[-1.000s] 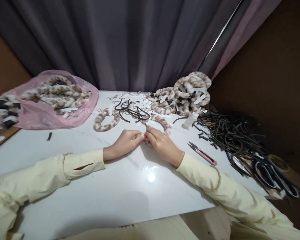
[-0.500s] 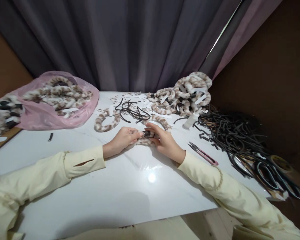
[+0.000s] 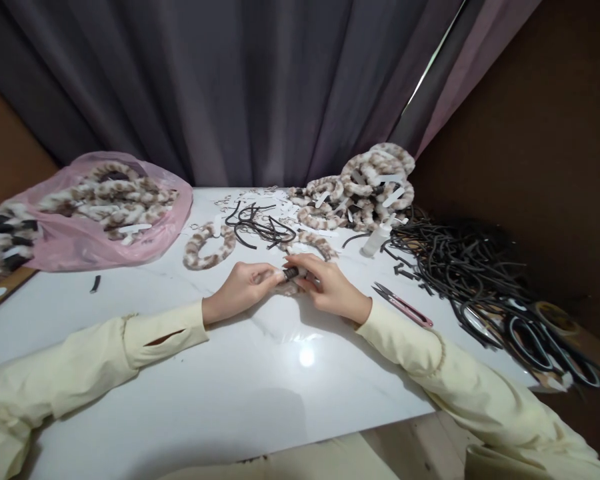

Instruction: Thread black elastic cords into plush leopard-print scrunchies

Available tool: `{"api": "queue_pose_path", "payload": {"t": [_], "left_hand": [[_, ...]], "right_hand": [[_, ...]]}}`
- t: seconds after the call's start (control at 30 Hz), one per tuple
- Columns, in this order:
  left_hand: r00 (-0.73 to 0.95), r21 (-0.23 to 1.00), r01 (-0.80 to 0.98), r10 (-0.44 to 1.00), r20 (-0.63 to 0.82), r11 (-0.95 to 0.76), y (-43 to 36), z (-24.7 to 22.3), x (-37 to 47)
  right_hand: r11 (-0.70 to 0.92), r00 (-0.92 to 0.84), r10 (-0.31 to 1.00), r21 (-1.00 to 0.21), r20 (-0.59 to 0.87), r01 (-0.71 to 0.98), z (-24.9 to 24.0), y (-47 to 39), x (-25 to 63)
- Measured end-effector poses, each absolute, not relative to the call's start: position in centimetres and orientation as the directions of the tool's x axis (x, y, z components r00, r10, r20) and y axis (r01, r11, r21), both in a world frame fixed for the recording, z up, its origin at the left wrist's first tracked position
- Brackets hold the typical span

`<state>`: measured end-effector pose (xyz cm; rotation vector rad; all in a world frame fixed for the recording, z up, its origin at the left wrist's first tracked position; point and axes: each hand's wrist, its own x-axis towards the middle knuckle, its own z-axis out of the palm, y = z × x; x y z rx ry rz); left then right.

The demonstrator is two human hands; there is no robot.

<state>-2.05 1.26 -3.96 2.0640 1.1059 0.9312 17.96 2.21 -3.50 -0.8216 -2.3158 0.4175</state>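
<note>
Between my two hands is a furry ring (image 3: 291,288) in white and brown, with a black wrapped section (image 3: 291,273) on its upper side. My left hand (image 3: 247,288) grips the ring's left part, thumb against the black section. My right hand (image 3: 330,283) has its fingers closed around the right part, beside the black section. Fingers hide much of the ring. Just beyond lie another furry ring (image 3: 323,245), partly covered by my right hand, and a separate furry ring (image 3: 200,257) with a white tag. Loose black cords (image 3: 260,230) lie between them.
At the left stands a pink plastic bag (image 3: 173,233) of furry rings. More furry rings (image 3: 375,177) are piled at the back right. Nearby are a small white bottle (image 3: 375,241), thread snips (image 3: 405,305), a heap of black cords (image 3: 455,267) and a short black piece (image 3: 95,285).
The whole view has shifted slightly. Both hands keep hold of the furry ring; my right fingers sit a little differently around the black section.
</note>
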Motion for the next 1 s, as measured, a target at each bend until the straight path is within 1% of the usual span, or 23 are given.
{"api": "queue_pose_path", "payload": {"t": [0.07,0.1,0.17,0.23,0.3,0.4,0.53,0.6,0.7,0.8,0.93,1.0], "left_hand": [[0.505,0.531,0.496,0.726,0.467,-0.687,1.1,-4.5,-2.4],[0.558,0.407,0.499,0.643,0.524,-0.765,1.0,-4.8,-2.5],[0.630,0.199,0.486,0.500,0.595,-0.851,1.0,-5.2,-2.8],[0.655,0.074,0.479,0.413,0.633,-0.875,1.0,-5.4,-2.9],[0.666,0.014,0.471,0.366,0.650,-0.882,1.1,-5.5,-2.9],[0.665,-0.022,0.478,0.345,0.663,-0.878,1.2,-5.5,-2.8],[0.654,-0.023,0.474,0.334,0.679,-0.880,1.2,-5.5,-2.8],[0.650,0.019,0.483,0.373,0.662,-0.876,1.2,-5.5,-2.8],[0.647,0.119,0.487,0.449,0.616,-0.865,1.2,-5.3,-2.8],[0.637,0.182,0.489,0.492,0.594,-0.853,1.1,-5.1,-2.8],[0.602,0.209,0.499,0.510,0.615,-0.841,1.1,-5.2,-2.6],[0.577,0.259,0.514,0.554,0.600,-0.817,1.0,-5.2,-2.5]], "right_hand": [[0.767,-0.641,0.634,-0.455,0.432,0.452,-2.9,2.4,18.3],[0.779,-0.659,0.620,-0.436,0.426,0.451,-2.7,2.4,18.5],[0.815,-0.683,0.576,-0.385,0.449,0.433,-2.5,2.6,18.7],[0.848,-0.685,0.529,-0.336,0.501,0.409,-2.5,2.7,18.9],[0.869,-0.672,0.494,-0.295,0.551,0.397,-2.7,2.7,18.9],[0.874,-0.647,0.479,-0.251,0.593,0.417,-2.9,2.6,18.8],[0.878,-0.684,0.458,-0.170,0.567,0.447,-2.5,2.3,18.7],[0.891,-0.728,0.424,-0.104,0.539,0.442,-2.3,2.0,18.6],[0.912,-0.792,0.343,0.024,0.506,0.410,-2.2,1.7,18.3],[0.909,-0.816,0.289,0.124,0.500,0.398,-2.4,1.5,17.9],[0.889,-0.799,0.286,0.166,0.528,0.428,-2.6,1.4,17.5],[0.879,-0.795,0.299,0.172,0.528,0.445,-2.7,1.4,17.4]]}}
